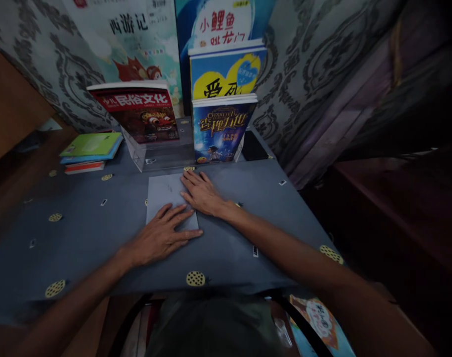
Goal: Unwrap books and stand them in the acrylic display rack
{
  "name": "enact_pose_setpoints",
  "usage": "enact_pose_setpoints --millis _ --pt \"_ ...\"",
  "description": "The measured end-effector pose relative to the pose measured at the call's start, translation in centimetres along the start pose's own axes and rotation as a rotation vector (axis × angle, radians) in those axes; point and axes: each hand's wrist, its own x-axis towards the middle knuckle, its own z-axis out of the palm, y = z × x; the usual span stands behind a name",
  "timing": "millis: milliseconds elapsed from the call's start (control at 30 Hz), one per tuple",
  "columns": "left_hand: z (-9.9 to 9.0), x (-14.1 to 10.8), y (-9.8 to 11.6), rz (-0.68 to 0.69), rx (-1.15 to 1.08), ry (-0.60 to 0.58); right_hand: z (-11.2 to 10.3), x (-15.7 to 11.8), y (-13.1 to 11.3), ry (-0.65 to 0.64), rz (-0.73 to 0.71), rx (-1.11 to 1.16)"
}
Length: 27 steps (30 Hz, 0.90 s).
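Observation:
A pale, thin booklet or folded sheet lies flat on the blue-grey tablecloth, with small faint marks near its top. Across its lower part rests my left hand, palm down with the fingers spread towards the right. My right hand lies flat at its upper right edge, fingers apart and pointing up and left. Neither hand grips anything. Both hands partly cover the pale item.
Behind my hands, a clear stand holds a red magazine and blue books. Stacked books lie at the left. A black flat object is right of the stand. The patterned tablecloth reaches the near edge.

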Motion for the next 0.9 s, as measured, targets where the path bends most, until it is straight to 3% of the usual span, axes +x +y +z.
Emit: enact_pose_setpoints --millis 200,333,567,900 --pt "0.1 -0.2 0.2 0.069 -0.040 0.013 0.4 2.4 -2.1 -0.200 -0.373 0.126" --pt "0.1 -0.3 0.1 0.083 -0.056 0.031 1.7 5.5 -4.3 -0.235 -0.474 0.165" --pt "0.3 -0.2 -0.1 0.093 -0.026 -0.003 2.6 8.1 -3.8 -0.184 -0.382 0.114" --pt "0.5 -0.3 0.0 0.085 -0.043 0.070 1.0 3.9 -1.9 -0.091 -0.103 -0.044"
